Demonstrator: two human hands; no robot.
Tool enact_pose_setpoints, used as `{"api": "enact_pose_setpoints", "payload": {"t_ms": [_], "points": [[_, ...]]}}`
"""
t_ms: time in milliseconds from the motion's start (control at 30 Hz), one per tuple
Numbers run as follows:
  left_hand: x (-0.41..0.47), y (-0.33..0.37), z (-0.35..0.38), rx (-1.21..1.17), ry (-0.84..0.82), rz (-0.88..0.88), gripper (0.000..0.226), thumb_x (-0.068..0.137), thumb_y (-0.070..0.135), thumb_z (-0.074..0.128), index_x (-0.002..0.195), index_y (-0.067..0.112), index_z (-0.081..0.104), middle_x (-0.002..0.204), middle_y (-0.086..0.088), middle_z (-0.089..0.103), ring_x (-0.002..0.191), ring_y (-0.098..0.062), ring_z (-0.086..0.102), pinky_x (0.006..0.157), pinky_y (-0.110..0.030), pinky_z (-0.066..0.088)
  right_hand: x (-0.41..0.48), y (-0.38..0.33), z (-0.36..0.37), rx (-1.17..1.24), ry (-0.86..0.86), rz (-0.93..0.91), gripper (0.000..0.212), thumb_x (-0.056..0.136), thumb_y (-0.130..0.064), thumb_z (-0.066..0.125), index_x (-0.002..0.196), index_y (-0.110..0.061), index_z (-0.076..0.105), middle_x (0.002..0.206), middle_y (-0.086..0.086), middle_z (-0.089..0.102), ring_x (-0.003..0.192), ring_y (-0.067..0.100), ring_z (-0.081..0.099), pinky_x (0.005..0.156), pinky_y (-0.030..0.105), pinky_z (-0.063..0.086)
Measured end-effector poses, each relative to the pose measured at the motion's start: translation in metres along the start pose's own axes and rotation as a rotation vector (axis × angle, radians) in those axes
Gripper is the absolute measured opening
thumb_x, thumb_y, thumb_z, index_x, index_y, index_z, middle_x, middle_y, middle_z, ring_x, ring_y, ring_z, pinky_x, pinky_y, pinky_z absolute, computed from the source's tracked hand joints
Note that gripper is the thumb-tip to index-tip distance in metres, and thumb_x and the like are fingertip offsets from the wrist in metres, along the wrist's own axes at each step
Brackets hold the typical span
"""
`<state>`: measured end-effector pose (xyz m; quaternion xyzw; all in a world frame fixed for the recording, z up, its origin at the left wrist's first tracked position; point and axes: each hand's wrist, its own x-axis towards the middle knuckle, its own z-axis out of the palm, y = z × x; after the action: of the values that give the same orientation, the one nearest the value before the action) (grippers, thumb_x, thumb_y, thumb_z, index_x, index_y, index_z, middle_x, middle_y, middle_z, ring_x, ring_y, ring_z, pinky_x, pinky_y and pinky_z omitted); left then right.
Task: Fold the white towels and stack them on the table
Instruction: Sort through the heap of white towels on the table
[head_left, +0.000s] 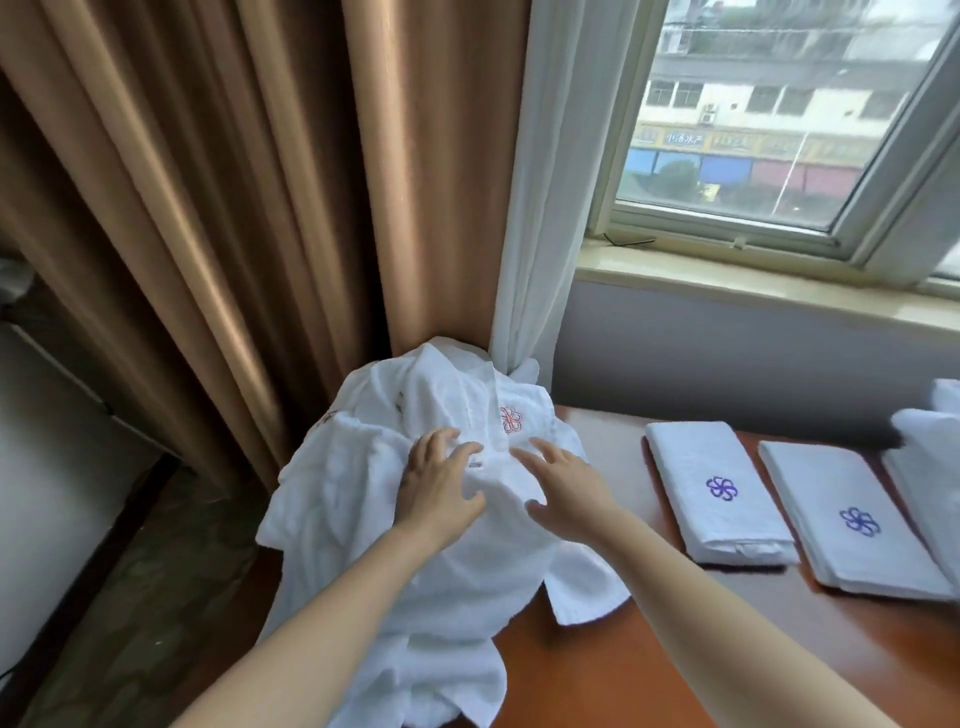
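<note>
The towel heap (441, 597) is touched by the left hand (441, 486) and right hand (566, 483), fingers (439, 442) spread; judged soft and floppy, it is best pinched at the hem ahead.

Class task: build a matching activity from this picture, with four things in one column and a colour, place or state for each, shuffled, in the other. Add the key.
1 crumpled pile
2 folded towel
3 thick curtain
4 table

A purple emblem
B tan, hanging
C reddish wood
D red emblem, under left hand and right hand

Pairs: 1-D, 2-A, 3-B, 4-C
</note>
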<state>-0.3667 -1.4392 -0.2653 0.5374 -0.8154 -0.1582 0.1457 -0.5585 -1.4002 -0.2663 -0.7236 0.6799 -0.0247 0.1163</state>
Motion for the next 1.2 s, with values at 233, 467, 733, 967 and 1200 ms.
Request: {"api": "enact_pose_setpoints", "payload": {"t_ms": [233, 467, 733, 967, 1200], "points": [[0.012, 0.101, 0.038, 0.058, -0.250, 0.156, 0.070, 0.083, 0.038, 0.063, 0.147, 0.031, 0.036, 0.152, 0.004, 0.032, 0.140, -0.018, 0.029, 0.111, -0.032, 0.031, -0.074, 0.086, -0.016, -0.008, 0.083, 0.215, 0.067, 0.090, -0.028, 0.058, 0.152, -0.027, 0.031, 0.160, 0.006, 0.024, 0.146, 0.024, 0.025, 0.117, 0.039, 0.022], [0.016, 0.229, 0.078, 0.107, -0.222, 0.320, 0.070, 0.082, 0.037, 0.064, 0.147, 0.028, 0.038, 0.146, 0.003, 0.040, 0.135, -0.018, 0.036, 0.109, -0.030, 0.034, -0.153, 0.196, -0.044, -0.070, 0.105, 0.351, 0.069, 0.090, -0.032, 0.060, 0.152, -0.027, 0.029, 0.160, 0.004, 0.023, 0.148, 0.021, 0.017, 0.119, 0.044, 0.017], [0.028, 0.389, 0.129, 0.047, -0.218, 0.474, 0.068, 0.085, 0.034, 0.061, 0.148, 0.027, 0.037, 0.149, 0.004, 0.038, 0.137, -0.017, 0.034, 0.109, -0.029, 0.030, -0.237, 0.331, -0.098, -0.105, 0.192, 0.467, 0.068, 0.089, -0.033, 0.059, 0.151, -0.027, 0.031, 0.159, 0.004, 0.023, 0.147, 0.022, 0.019, 0.121, 0.046, 0.012], [0.043, 0.504, 0.171, 0.034, -0.223, 0.558, 0.065, 0.083, 0.036, 0.064, 0.144, 0.026, 0.043, 0.141, 0.005, 0.044, 0.134, -0.017, 0.037, 0.107, -0.030, 0.036, -0.296, 0.438, -0.131, -0.142, 0.191, 0.581, 0.068, 0.092, -0.033, 0.057, 0.152, -0.028, 0.026, 0.160, 0.004, 0.020, 0.150, 0.023, 0.013, 0.122, 0.050, 0.006], [0.066, 0.573, 0.217, -0.017, -0.305, 0.514, 0.071, 0.088, 0.050, 0.058, 0.150, 0.026, 0.033, 0.152, 0.007, 0.034, 0.137, -0.016, 0.036, 0.098, -0.032, 0.043, -0.315, 0.516, -0.130, 0.017, 0.224, 0.702, 0.068, 0.092, -0.047, 0.052, 0.152, -0.028, 0.028, 0.157, 0.001, 0.027, 0.148, 0.021, 0.018, 0.121, 0.048, 0.010]]}}
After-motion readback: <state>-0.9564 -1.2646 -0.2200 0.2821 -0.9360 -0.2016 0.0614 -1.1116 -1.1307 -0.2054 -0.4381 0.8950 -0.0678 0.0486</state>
